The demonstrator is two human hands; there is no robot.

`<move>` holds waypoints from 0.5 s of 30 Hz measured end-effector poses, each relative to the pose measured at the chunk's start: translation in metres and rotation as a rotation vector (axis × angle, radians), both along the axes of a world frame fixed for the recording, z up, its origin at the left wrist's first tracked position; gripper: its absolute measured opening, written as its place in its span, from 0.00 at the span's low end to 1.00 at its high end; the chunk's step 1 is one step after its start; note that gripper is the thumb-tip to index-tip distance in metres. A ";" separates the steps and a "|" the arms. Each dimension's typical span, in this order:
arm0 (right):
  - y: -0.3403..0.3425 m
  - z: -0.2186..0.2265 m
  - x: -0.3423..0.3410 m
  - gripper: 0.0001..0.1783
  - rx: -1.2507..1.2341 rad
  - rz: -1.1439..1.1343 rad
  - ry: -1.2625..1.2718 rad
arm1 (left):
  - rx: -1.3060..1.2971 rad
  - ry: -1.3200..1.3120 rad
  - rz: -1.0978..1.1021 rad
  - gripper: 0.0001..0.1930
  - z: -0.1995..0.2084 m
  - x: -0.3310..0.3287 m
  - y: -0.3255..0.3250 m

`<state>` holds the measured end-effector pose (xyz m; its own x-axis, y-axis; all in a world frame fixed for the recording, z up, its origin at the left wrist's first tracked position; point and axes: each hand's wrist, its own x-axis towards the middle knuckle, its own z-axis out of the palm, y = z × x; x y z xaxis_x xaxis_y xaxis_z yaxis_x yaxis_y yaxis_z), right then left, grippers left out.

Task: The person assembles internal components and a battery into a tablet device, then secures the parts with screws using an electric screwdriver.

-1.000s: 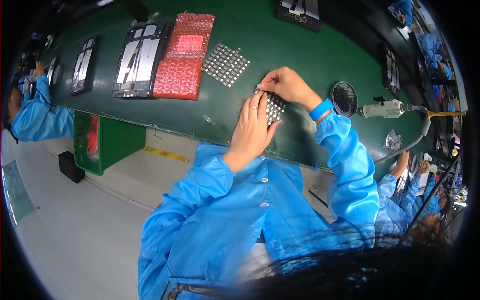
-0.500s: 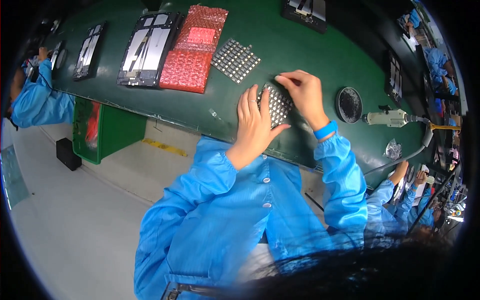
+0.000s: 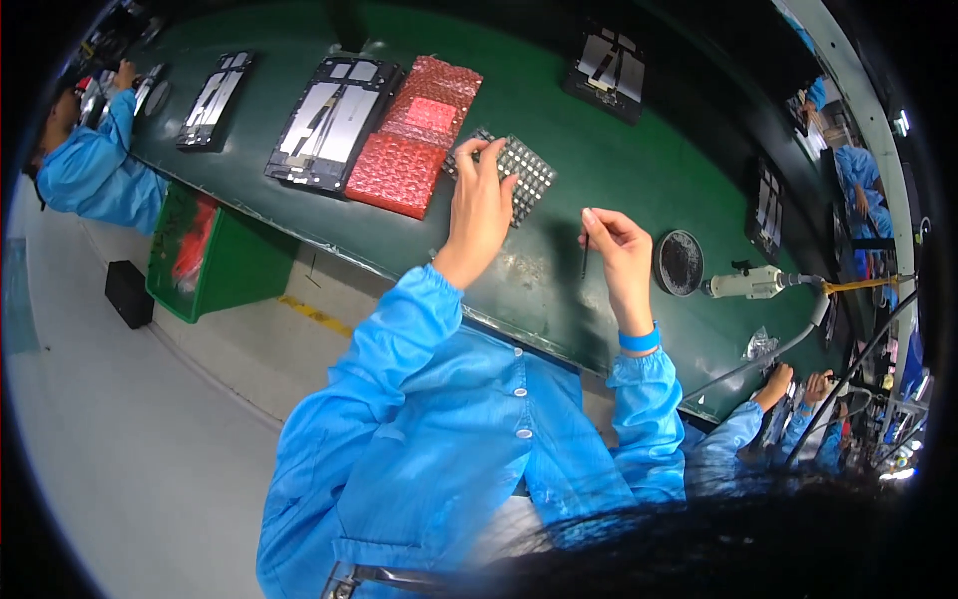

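Thumb and fingers of my left hand [image 3: 476, 215] are closed on a flat sheet of small square parts [image 3: 524, 175], set in rows. It overlaps a second similar sheet, which is mostly hidden behind my fingers, beside the red bubble-wrap pouch [image 3: 389, 170]. My right hand [image 3: 624, 260] is raised over the green table, to the right of the sheets. Its fingertips pinch a thin dark stick-like tool [image 3: 584, 262] that points down; its exact kind is too small to make out. A blue band circles my right wrist.
A round dish of dark bits [image 3: 680, 263] and a pale electric screwdriver [image 3: 748, 284] with a cable lie to the right. Several tablet-like units, one of them [image 3: 332, 122] left of the pouch, rest on the table [image 3: 539, 290]. A green bin [image 3: 230, 265] stands below its edge.
My left hand has carried the sheet away from the table's near edge onto the other sheet. My right hand has drawn back from the sheet, tool in its fingers. The whole view has shifted.
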<state>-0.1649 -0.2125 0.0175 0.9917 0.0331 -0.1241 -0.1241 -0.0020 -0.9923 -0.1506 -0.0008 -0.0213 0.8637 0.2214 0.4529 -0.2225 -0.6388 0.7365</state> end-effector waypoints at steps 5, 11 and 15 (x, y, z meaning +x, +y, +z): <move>0.041 0.004 0.000 0.12 0.128 -0.127 -0.045 | 0.103 -0.085 -0.057 0.21 0.021 -0.026 0.008; 0.088 0.006 -0.013 0.17 0.047 0.094 0.029 | -0.734 0.327 -0.272 0.14 0.042 -0.092 0.053; 0.049 0.037 -0.057 0.21 -0.014 0.072 -0.018 | -0.874 -0.115 0.225 0.15 0.032 -0.087 0.196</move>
